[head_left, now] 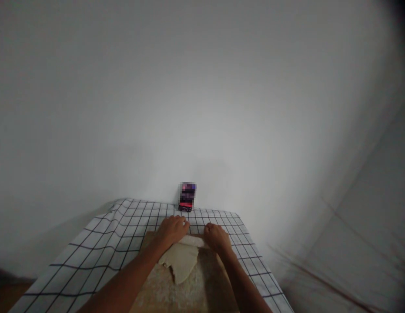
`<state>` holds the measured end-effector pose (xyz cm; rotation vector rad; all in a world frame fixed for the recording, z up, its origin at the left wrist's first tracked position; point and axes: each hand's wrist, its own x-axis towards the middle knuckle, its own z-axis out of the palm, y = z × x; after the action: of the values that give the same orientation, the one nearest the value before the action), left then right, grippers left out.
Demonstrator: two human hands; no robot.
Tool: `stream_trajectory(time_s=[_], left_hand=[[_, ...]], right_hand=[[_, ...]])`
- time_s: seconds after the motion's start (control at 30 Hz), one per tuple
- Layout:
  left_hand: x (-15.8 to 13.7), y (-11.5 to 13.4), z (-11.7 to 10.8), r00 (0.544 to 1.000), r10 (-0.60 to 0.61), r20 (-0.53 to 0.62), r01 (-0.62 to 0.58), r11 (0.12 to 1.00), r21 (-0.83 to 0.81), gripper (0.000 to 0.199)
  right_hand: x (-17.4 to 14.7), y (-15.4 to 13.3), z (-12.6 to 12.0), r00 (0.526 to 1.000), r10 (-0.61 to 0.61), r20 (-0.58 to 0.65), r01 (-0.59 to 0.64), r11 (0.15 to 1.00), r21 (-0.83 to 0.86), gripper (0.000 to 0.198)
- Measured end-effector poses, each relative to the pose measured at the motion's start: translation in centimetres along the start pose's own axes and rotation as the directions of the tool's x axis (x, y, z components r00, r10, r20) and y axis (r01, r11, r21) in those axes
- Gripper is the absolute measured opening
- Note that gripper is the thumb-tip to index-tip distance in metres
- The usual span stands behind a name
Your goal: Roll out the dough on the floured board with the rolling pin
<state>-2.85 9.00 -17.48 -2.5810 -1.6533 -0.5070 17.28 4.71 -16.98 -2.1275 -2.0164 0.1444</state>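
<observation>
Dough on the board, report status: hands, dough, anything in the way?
Left hand, right hand on rolling pin, one at each end. Dough flattened on board, nearside of pin. Pixelated object beyond board, clear of hands.

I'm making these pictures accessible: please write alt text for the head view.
A person's left hand and right hand grip a pale rolling pin at the far edge of flattened dough on a board. Beneath is a checked tablecloth; a pixelated object stands near a pale wall.
</observation>
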Motion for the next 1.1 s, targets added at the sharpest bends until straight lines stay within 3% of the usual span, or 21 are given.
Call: stream_trajectory(time_s=[0.3,0.53,0.67,0.8,1.1], left_hand=[[-3.5,0.4,0.0,0.999,-0.043,-0.009,0.043,0.998,-0.043,0.043],[-10.3,1.3,-2.4,0.985,0.103,-0.136,-0.118,0.987,-0.106,0.042],[-13.5,0.6,-2.3,0.982,0.130,-0.138,-0.153,0.972,-0.177,0.047],[-13.0,0.3,-1.5,0.988,0.091,-0.123,-0.114,0.975,-0.192,0.046],[-6.1,-0.7,0.5,0.995,0.061,-0.083,-0.071,0.989,-0.127,0.040]], right_hand=[[-4.7,-0.3,1.9,0.969,-0.159,-0.187,0.141,0.984,-0.110,0.039],[-11.8,-1.3,5.0,0.898,-0.211,-0.387,0.191,0.978,-0.089,0.044],[-14.3,-1.2,6.7,0.850,-0.258,-0.459,0.226,0.966,-0.124,0.046],[-12.9,-0.8,6.2,0.865,-0.268,-0.424,0.233,0.963,-0.134,0.044],[-5.2,-1.2,1.3,0.944,-0.284,-0.166,0.254,0.951,-0.178,0.043]])
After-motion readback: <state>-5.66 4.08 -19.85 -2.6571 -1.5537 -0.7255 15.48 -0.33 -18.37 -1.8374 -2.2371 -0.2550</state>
